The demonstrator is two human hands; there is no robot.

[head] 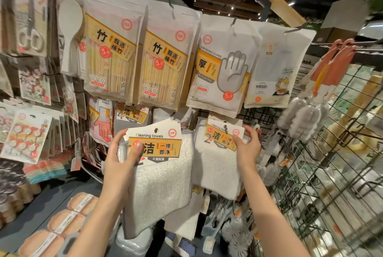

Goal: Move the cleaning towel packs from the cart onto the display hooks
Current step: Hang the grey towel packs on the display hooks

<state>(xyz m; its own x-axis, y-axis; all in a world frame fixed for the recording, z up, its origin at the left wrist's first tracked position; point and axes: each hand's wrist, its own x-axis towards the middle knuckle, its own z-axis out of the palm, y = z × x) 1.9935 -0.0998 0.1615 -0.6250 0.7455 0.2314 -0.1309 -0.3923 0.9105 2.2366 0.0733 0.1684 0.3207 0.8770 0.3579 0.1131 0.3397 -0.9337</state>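
My left hand (122, 159) grips a stack of several cleaning towel packs (157, 175) by their orange and white header cards, thumb across the front. The grey cloths hang down below the cards, and the punched hole at the top is free of any hook. To the right, another cleaning towel pack (217, 165) hangs on a display hook (226, 129). My right hand (246, 144) holds its header card at the right edge, thumb on the front. The cart is out of view.
Above hang bamboo chopstick packs (112, 55), disposable glove packs (219, 70) and a white bag (277, 65). Bottle brushes (302, 117) hang on a wire grid panel (331, 173) at right. Sponges (68, 221) lie on a shelf at lower left.
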